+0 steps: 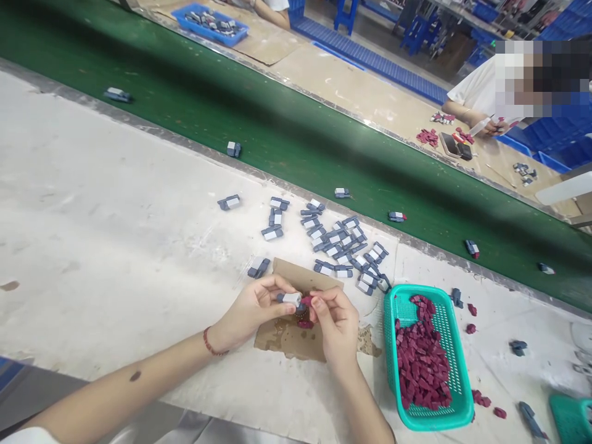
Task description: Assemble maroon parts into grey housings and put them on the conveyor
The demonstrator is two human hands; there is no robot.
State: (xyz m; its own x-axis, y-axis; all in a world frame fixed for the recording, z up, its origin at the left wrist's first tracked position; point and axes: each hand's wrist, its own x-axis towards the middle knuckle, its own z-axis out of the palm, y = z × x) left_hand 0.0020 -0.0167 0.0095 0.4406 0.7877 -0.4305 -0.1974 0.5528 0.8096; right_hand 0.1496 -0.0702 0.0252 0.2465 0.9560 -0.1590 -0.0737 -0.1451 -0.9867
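Note:
My left hand (259, 308) pinches a small grey-and-white plastic part (291, 300) above a stained piece of cardboard (289, 342). From the other side, my right hand (337, 324) grips a small dark red piece (306, 301) at the end of that part; whether the two are joined, I cannot tell. Another dark red piece (304, 324) shows just below my fingers. Many similar grey-and-white parts (333, 251) lie in a loose cluster beyond the cardboard. To the right of my right hand stands a green plastic basket (391, 370) holding many dark red pieces (423, 364).
A green conveyor belt (287, 135) runs diagonally behind the cluster, carrying several spaced-out parts. Across it, a person (485, 92) works beside red pieces (428, 137), and a blue tray (210, 24) holds parts. Loose red pieces (499, 412) and another green container (571, 419) are at right.

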